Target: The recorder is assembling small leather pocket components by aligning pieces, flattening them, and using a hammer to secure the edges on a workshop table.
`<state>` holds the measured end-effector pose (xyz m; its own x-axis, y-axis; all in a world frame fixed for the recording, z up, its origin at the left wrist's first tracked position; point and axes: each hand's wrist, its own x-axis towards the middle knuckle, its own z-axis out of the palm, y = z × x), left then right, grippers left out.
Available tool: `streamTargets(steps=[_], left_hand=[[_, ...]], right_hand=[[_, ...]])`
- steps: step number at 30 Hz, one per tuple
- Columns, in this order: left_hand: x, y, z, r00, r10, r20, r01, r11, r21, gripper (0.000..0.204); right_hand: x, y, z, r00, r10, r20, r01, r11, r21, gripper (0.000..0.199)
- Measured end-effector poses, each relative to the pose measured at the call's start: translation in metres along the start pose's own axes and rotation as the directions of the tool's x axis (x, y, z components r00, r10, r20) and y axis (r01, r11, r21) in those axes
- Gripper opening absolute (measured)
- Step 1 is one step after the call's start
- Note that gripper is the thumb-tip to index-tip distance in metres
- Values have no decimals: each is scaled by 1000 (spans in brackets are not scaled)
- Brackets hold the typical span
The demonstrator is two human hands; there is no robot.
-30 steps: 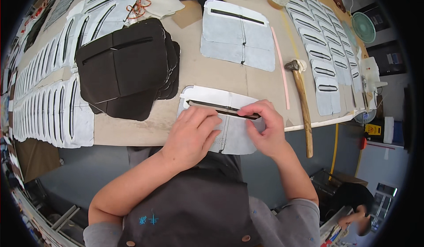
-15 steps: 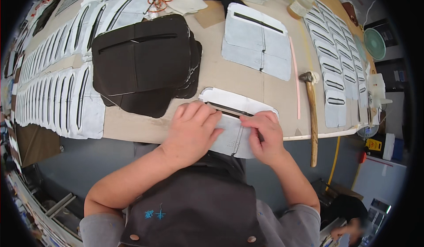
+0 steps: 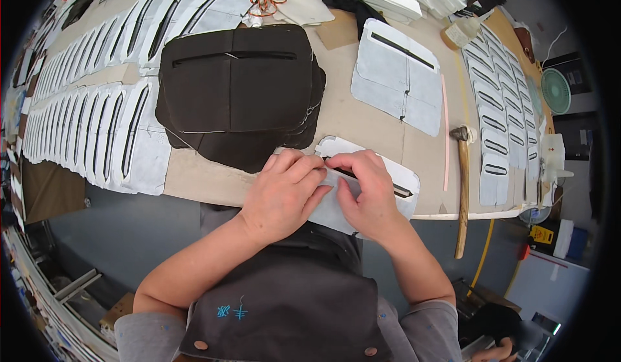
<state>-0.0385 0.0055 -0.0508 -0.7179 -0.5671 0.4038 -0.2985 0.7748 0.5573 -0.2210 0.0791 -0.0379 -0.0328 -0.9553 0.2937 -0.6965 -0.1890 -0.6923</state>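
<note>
At the table's near edge lies a white-backed panel (image 3: 398, 175) with a long dark slot across its upper part. Its lower part hangs over the edge toward my lap. My left hand (image 3: 288, 194) is closed at the left end of the slot, fingers curled and pressed on the panel. Close beside it, my right hand (image 3: 367, 190) pinches the slot's edge, thumb below and index finger above. The fingertips of both hands nearly meet. Between them, the slot's left end is mostly hidden. The slot's right end shows uncovered.
Beyond my left hand rises a stack of dark brown panels (image 3: 259, 97). Another white-backed panel (image 3: 394, 80) lies farther back. On the right are a pink strip (image 3: 445, 135), a wooden-handled hammer (image 3: 463, 187) overhanging the edge, and a bottle (image 3: 459, 33). Rows of slotted pieces (image 3: 90, 129) cover the left.
My right hand has slid left along the slot, from its right end to beside my left hand. My left hand stays at the slot's left end. The whole view has shifted slightly.
</note>
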Motion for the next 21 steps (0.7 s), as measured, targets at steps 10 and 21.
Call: streamTargets(steps=[10, 21], left_hand=[[-2, -1, 0, 1000, -29, 5, 29, 999, -12, 27], [-3, -3, 5, 998, 62, -24, -61, 997, 44, 21]], right_hand=[[-2, 10, -4, 996, -71, 49, 70, 997, 10, 31], [41, 19, -39, 966, 250, 68, -238, 960, -149, 32]])
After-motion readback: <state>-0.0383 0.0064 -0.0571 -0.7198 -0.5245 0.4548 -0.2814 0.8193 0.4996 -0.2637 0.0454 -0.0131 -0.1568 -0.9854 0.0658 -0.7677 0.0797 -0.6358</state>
